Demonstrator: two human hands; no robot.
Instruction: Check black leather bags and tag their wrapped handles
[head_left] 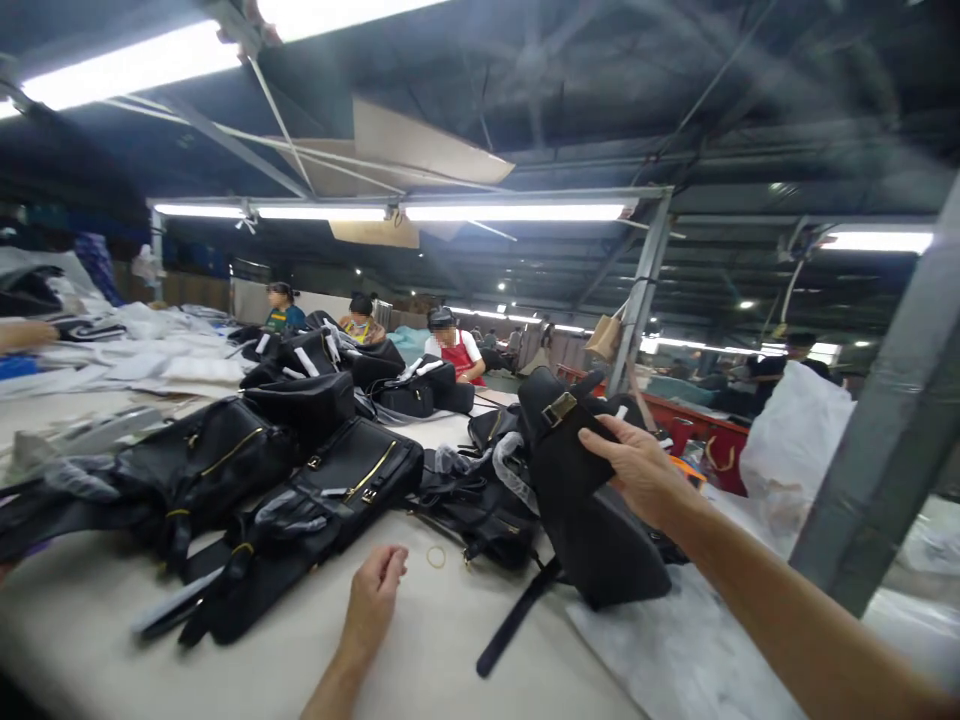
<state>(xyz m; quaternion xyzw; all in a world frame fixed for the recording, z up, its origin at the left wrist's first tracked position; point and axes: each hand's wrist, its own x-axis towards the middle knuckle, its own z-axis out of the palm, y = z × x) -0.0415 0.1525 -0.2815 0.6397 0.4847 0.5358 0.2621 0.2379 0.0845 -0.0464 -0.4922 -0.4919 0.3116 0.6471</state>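
My right hand [637,470] grips the upper edge of a black leather handbag [592,530], which has a gold-toned buckle [559,408] and hangs tilted above the table. A black strap [514,618] trails from the bag toward the table. My left hand [373,600] rests on the white worktable [97,620], its fingers loosely curled around nothing visible. A thin gold ring [436,557] lies just to its right. Beside my left hand, a black bag with a gold zip [337,495] lies partly wrapped in clear plastic.
Several more black bags [315,400] crowd the table, with white sheets [172,355] beyond. A co-worker's hand [26,335] enters at the left edge. Several seated workers sit further back. A white plastic sack [799,450] and a grey steel post [877,430] stand on the right.
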